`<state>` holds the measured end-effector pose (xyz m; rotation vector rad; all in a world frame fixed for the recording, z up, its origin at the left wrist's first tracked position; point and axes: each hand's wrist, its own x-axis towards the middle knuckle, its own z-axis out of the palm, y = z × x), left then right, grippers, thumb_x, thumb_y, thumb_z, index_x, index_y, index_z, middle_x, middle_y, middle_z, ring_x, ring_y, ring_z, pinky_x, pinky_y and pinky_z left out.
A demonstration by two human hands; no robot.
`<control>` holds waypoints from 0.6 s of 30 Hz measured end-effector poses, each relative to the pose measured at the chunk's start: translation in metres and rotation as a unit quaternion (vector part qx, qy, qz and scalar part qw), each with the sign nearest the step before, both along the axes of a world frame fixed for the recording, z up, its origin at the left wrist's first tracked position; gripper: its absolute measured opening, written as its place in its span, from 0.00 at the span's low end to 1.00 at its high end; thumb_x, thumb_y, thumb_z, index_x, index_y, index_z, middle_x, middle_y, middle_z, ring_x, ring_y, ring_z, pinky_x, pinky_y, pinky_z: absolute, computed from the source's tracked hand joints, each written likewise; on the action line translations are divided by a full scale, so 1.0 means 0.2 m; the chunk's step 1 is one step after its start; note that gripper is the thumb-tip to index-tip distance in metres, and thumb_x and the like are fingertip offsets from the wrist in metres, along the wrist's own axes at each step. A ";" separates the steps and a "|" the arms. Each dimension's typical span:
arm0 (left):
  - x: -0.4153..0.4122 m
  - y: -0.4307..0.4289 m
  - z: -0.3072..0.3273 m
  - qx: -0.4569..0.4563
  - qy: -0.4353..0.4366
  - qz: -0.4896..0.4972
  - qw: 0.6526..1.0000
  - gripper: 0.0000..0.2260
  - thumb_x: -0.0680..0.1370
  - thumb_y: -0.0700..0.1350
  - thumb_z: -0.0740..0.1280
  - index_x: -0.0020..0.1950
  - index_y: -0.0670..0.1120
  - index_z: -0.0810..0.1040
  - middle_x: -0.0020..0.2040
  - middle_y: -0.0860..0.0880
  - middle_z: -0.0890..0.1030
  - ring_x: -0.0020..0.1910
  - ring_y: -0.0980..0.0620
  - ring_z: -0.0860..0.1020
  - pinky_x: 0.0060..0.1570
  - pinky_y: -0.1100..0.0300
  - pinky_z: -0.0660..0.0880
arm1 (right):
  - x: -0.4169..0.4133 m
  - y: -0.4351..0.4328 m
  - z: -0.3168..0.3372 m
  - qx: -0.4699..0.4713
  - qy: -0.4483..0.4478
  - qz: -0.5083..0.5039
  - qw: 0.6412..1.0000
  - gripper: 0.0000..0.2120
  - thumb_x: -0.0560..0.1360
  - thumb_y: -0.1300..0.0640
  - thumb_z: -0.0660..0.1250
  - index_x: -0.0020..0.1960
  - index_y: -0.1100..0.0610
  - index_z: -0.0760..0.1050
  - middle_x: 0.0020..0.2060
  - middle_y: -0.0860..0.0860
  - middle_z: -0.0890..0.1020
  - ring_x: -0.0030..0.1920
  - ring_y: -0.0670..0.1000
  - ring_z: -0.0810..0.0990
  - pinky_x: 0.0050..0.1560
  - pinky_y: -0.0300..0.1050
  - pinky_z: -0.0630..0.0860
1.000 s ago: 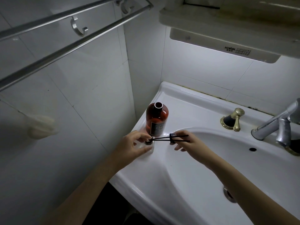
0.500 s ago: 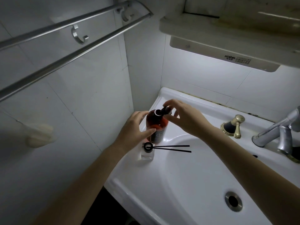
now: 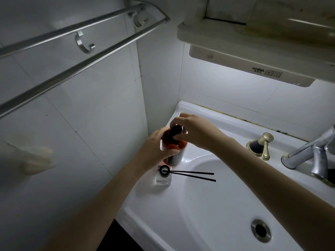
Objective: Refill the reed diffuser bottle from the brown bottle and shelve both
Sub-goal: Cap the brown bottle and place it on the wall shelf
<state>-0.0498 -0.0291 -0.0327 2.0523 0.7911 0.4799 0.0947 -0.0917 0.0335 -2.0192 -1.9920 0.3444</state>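
Hands are working at the back left corner of a white sink (image 3: 181, 223). The brown bottle (image 3: 174, 153) is standing upright on the flat sink rim, close to the tiled wall corner. The left hand (image 3: 159, 147) is wrapping around the side of the brown bottle, its grip pressing closed on the glass. The right hand (image 3: 192, 131) is reaching over the top of the bottle, and its fingertips (image 3: 176, 137) are pinching a black cap (image 3: 175, 130) that is sitting at the bottle's neck. I cannot tell if the cap is tight or loose. Just in front of the brown bottle, the small clear reed diffuser bottle (image 3: 164, 176) is standing on the rim too, near the bottle but not touching any hand. It is wearing a black ring at its mouth. Two thin black reeds (image 3: 195, 175) are sticking out of that mouth and leaning far over to the right, above the sink bowl. A round metal drain (image 3: 261, 230) is showing at the bottom of the bowl. A gold knob (image 3: 262, 144) and a silver tap (image 3: 311, 154) are sitting along the back right of the sink. Two metal towel bars (image 3: 76, 51) are running along the left wall, and a pale shelf (image 3: 253, 38) is hanging above the sink.
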 end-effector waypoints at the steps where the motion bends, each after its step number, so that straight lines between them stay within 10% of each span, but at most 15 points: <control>1: 0.00 0.00 0.00 0.000 -0.003 0.001 1.000 0.25 0.68 0.44 0.73 0.63 0.50 0.69 0.57 0.48 0.77 0.55 0.50 0.75 0.54 0.59 0.70 | 0.00 0.01 0.00 -0.002 0.001 0.002 1.000 0.12 0.72 0.57 0.67 0.55 0.56 0.75 0.50 0.54 0.77 0.45 0.56 0.77 0.45 0.50 0.76; 18: -0.01 0.01 -0.02 -0.019 -0.016 -0.011 1.000 0.24 0.68 0.47 0.72 0.62 0.51 0.69 0.58 0.49 0.77 0.56 0.52 0.74 0.55 0.59 0.70 | -0.05 0.03 -0.04 -0.030 -0.041 -0.105 0.993 0.21 0.75 0.40 0.56 0.45 0.59 0.65 0.27 0.49 0.67 0.27 0.52 0.66 0.26 0.43 0.57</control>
